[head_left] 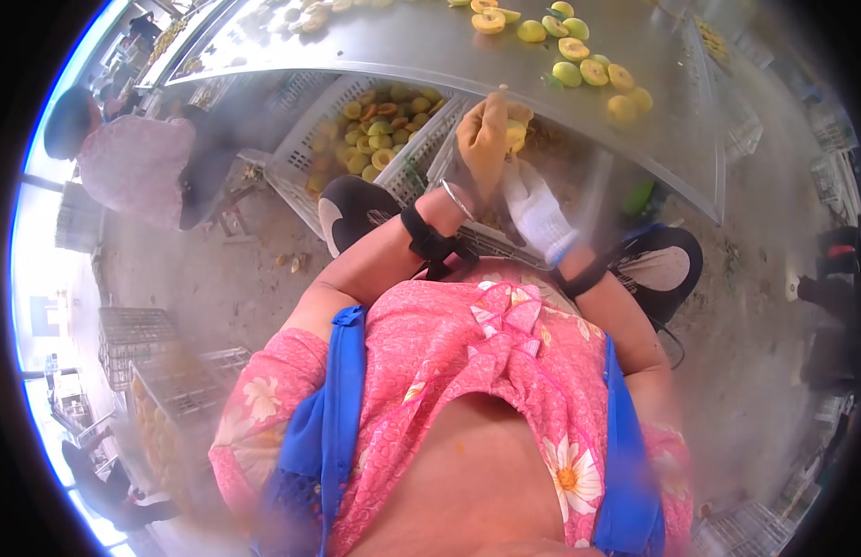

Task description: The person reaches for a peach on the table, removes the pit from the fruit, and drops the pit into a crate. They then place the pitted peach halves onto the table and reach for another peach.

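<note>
– my pink fabric blouse with pale flowers (417,325) is closest, with bright blue cloth (326,432) down both sides.

– and your hands?

– beyond it, my arms stretched forward, meeting near the metal table's edge. my left hand (483,139), in what looks like a thin tan glove, has its fingers bent in against a piece of yellow fruit (515,137).

– the right one too?

– my right hand (534,206), in a white knit glove, comes up just below that piece. its fingertips are hard to make out, so i can't tell whether it grips.

– what's around them?

– a white plastic crate (296,190) heaped with yellow-green fruit halves (379,141) stands to the left. another pale plastic crate (438,162) sits under my hands. ahead, on the grey metal table (403,56), lie whole-looking and halved yellow-green fruits (574,50).
</note>
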A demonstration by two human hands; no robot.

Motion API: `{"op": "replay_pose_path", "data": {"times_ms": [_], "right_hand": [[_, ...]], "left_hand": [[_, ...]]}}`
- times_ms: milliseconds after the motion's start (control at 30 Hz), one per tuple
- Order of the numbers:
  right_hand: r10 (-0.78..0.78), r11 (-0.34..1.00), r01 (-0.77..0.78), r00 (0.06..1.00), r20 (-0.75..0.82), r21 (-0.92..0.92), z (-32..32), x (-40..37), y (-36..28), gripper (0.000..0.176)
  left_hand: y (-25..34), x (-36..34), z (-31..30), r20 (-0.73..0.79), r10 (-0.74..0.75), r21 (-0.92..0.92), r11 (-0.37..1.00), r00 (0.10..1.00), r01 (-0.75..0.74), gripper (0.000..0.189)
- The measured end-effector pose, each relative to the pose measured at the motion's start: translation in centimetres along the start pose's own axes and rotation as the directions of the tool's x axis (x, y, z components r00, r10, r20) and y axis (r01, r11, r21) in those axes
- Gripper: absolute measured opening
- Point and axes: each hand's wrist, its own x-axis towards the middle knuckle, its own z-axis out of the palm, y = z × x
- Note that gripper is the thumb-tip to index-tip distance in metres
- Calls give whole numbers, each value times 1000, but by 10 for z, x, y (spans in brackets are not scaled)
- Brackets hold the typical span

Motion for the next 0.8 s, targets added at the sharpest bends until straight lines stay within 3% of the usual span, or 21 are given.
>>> {"op": "replay_pose_path", "data": {"times_ms": [33, 100, 167, 200, 233, 333, 367, 433, 533, 567, 633, 667, 700, 767, 800], "right_hand": [[108, 990, -112, 993, 51, 85, -3, -1, -7, 43], [-284, 956, 288, 957, 60, -54, -3, -2, 17, 36], [-162, 983, 148, 978, 134, 112, -8, -3, 4, 31], [136, 929, -210, 959, 249, 305, -14, -3, -11, 29], [380, 722, -543, 829, 410, 429, -18, -3, -25, 27], [325, 733, -484, 866, 379, 477, -16, -7, -29, 26], [340, 681, -536, 835, 432, 499, -20, -8, -32, 27], [355, 570, -634, 763, 540, 522, -34, -9, -41, 30], [331, 485, -688, 716, 615, 540, -36, -3, -30, 29], [331, 598, -626, 762, 557, 501, -34, -1, -29, 29], [307, 784, -488, 842, 443, 383, -28, -1, -24, 29], [96, 935, -182, 955, 279, 303, -21, 0, -10, 29], [-160, 977, 137, 977, 141, 163, -11, 1, 9, 29], [-341, 939, 334, 936, 90, 81, -7, 1, 9, 30], [-255, 957, 229, 956, 142, 179, -9, -5, 8, 31]], "left_hand": [[6, 0, 0, 18, -62, -24, 998, 998, 63, 51], [22, 2, -4, 124, -192, -24, 980, 974, 196, 51], [38, 4, -12, 281, -326, 36, 943, 903, 330, 51], [34, 5, -14, 282, -303, 64, 953, 910, 297, 51], [31, 6, -15, 285, -278, 92, 961, 917, 263, 51], [28, 8, -19, 305, -293, 152, 954, 906, 258, 50], [28, 8, -20, 313, -315, 167, 947, 896, 274, 49], [11, 10, -21, 306, -250, -72, 956, 918, 284, 49], [7, 6, -22, 305, -302, -274, 881, 903, 387, 48], [11, 5, -20, 316, -344, -312, 842, 884, 439, 48], [5, 6, -19, 242, -293, -135, 934, 925, 331, 48], [4, 5, -18, 209, -261, -40, 961, 942, 275, 48], [5, 3, -18, 199, -259, -5, 964, 945, 265, 48], [12, 0, -17, 181, -250, 68, 968, 951, 242, 48], [11, 1, -17, 196, -285, -30, 955, 938, 297, 47]]}}
